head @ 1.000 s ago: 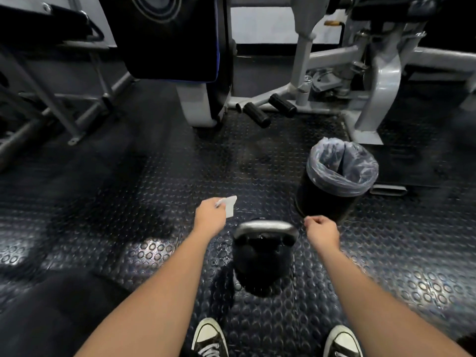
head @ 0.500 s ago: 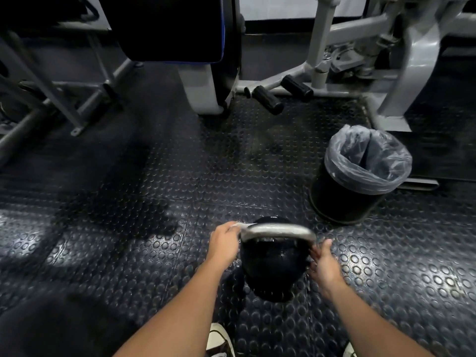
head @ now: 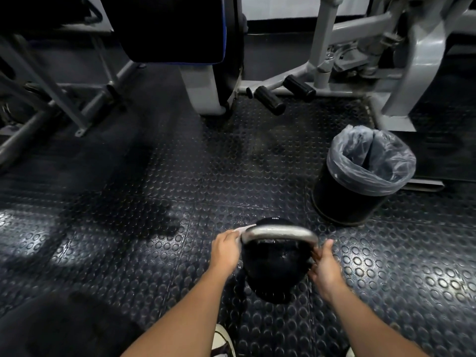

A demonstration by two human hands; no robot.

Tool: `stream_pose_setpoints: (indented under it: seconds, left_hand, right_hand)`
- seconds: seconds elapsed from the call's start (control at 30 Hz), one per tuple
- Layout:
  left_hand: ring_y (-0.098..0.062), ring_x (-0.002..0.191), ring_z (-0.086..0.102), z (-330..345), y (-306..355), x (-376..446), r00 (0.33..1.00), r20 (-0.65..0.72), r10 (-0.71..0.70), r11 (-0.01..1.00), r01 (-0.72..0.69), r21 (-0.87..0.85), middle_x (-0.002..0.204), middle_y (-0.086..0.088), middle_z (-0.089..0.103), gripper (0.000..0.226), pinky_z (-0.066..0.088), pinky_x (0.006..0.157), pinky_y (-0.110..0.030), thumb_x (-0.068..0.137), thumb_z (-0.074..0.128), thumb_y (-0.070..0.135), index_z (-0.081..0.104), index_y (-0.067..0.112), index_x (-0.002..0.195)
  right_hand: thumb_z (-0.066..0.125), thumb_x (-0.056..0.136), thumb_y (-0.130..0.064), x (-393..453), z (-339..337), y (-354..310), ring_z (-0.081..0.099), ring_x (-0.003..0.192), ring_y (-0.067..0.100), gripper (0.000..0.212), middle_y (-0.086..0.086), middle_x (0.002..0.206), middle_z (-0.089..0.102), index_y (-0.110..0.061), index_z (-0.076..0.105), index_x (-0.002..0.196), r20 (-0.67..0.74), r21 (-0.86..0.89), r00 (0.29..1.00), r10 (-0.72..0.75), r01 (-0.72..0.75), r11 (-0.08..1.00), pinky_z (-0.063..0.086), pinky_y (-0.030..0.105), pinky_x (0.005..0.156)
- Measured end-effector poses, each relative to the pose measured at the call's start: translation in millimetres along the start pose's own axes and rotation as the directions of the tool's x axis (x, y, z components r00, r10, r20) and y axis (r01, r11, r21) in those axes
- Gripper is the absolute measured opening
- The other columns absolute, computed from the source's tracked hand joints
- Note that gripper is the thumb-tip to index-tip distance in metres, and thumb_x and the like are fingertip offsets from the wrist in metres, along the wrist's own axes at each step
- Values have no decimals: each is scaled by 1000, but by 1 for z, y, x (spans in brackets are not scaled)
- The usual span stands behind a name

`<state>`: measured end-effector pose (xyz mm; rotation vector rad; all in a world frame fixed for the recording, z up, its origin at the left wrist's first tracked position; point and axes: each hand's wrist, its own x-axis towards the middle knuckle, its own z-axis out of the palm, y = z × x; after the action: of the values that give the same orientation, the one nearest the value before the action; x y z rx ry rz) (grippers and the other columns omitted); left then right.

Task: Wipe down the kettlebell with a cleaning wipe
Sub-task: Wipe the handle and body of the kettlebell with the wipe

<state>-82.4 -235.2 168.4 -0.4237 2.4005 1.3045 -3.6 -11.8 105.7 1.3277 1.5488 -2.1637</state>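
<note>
A black kettlebell [head: 273, 266] with a grey metal handle stands on the studded rubber floor just in front of my feet. My left hand [head: 226, 249] presses a white cleaning wipe [head: 242, 230] against the left end of the handle; only a strip of the wipe shows above my fingers. My right hand [head: 323, 266] grips the right side of the handle where it meets the body.
A black waste bin [head: 345, 199] lined with a clear bag stands on the floor to the right, beyond the kettlebell. Grey gym machines [head: 401, 73] with black foot pegs [head: 269, 99] fill the back. A bench frame [head: 51, 99] is at the left. My shoe [head: 222, 341] shows below.
Both hands came down from above the kettlebell onto its handle, the left one bringing the wipe against it. The view shifted left, so the bin now sits further right.
</note>
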Motion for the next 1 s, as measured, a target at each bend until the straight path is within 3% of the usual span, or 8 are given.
stream_pose_setpoints:
  seconds: [0.17,0.27,0.37,0.47,0.6,0.73,0.87,1.0]
  left_hand:
    - [-10,101,51,7,6,5,1000,15,-24,996,25,-82,106,13,61,37,31,74,-14,107,39,17,74,16,120]
    - [-19,97,53,9,8,1,998,-55,12,980,-23,-198,84,16,54,31,36,81,-21,105,45,10,76,5,105]
    - [-22,95,49,12,-1,-6,991,-107,-87,953,51,-299,83,8,53,27,33,84,-32,104,50,13,64,17,82]
    - [-24,101,53,16,-9,-6,990,-93,-103,967,78,-241,101,-1,59,24,37,88,-35,106,49,16,72,10,107]
    - [-32,129,54,18,-6,1,996,-73,-44,989,33,-146,129,-9,64,36,39,112,-43,106,42,8,71,8,126]
    - [-21,109,55,20,-9,-6,984,-105,-146,890,84,-447,115,-4,65,19,36,96,-31,103,54,16,73,17,106]
    - [-16,111,46,19,-24,-12,980,-87,-179,941,145,-306,128,-3,55,36,31,94,-31,106,50,26,64,8,133]
    - [-16,103,49,21,-18,-12,988,-83,-130,952,101,-289,112,3,59,31,32,90,-29,107,48,23,70,9,124]
  right_hand:
    - [30,56,-105,9,-4,8,54,132,29,122,8,137,63,-20,57,140,-12,-15,1000,-20,20,1000,34,54,118]
    - [30,55,-107,5,-2,6,55,130,28,122,7,135,64,-22,60,138,5,-35,1000,-21,21,999,34,54,118]
    - [26,70,-95,-5,1,0,53,133,29,110,7,138,62,-18,56,142,27,-35,999,-16,17,999,33,52,119]
    - [24,68,-98,-2,0,3,52,134,28,112,8,137,63,-20,57,141,10,-66,1000,-25,25,997,33,53,119]
    - [24,69,-99,-3,1,1,51,135,29,112,8,137,63,-19,57,140,1,-84,1000,-20,20,996,32,53,119]
    - [24,73,-96,-5,2,2,49,137,29,108,6,136,63,-18,57,139,13,-73,1000,-20,21,997,32,53,119]
    - [28,47,-109,2,-2,9,48,138,28,130,8,140,61,-22,57,140,7,-95,1000,-30,31,995,30,55,120]
    - [28,60,-105,-1,-1,5,49,137,28,119,9,141,60,-20,58,139,9,-88,1000,-19,19,996,30,54,120]
